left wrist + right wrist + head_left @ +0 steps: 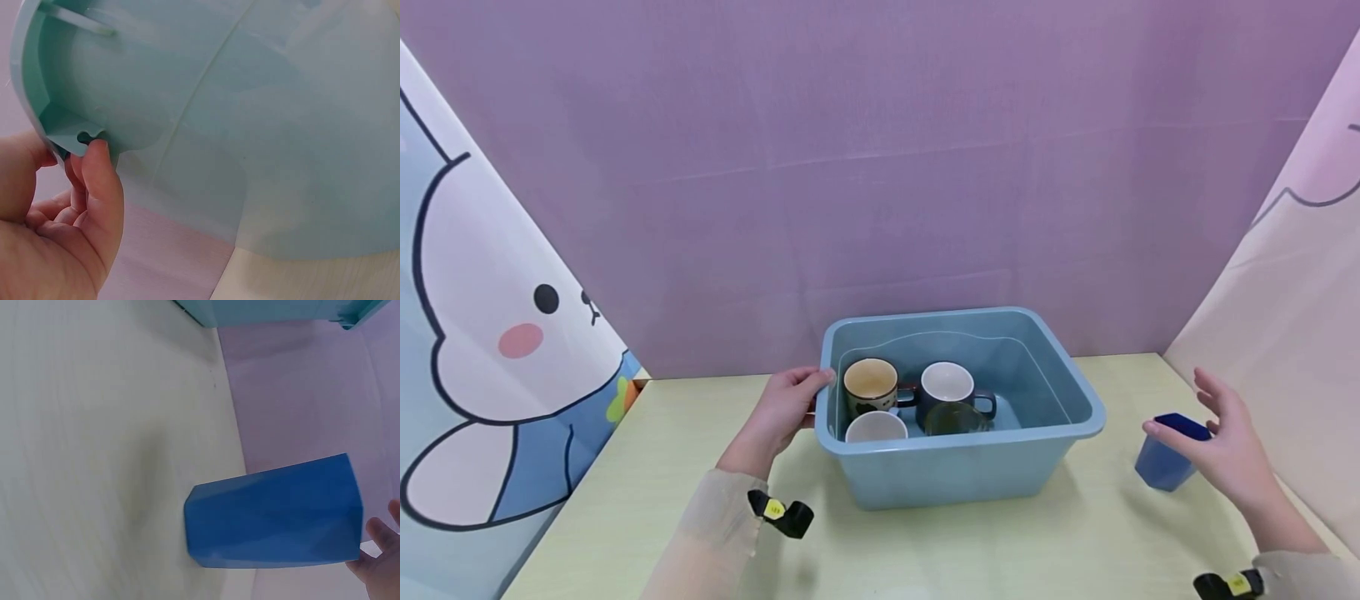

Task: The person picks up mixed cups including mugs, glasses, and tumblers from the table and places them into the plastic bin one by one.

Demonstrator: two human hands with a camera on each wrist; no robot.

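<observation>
My left hand grips the left rim of a light blue plastic tub, thumb on top; in the left wrist view its fingers curl under the tub's rim. Inside the tub, toward the left, are a tan mug with dark markings, a dark mug with a white inside, a white cup and a dark green, see-through vessel. A faceted blue cup stands upright at the right. My right hand is beside its top, fingers spread and thumb overlapping the rim in the head view.
Everything rests on a pale wood-grain table. A purple cloth hangs along the back edge, with printed cartoon cloths at the left and right. A black wrist band circles each sleeve.
</observation>
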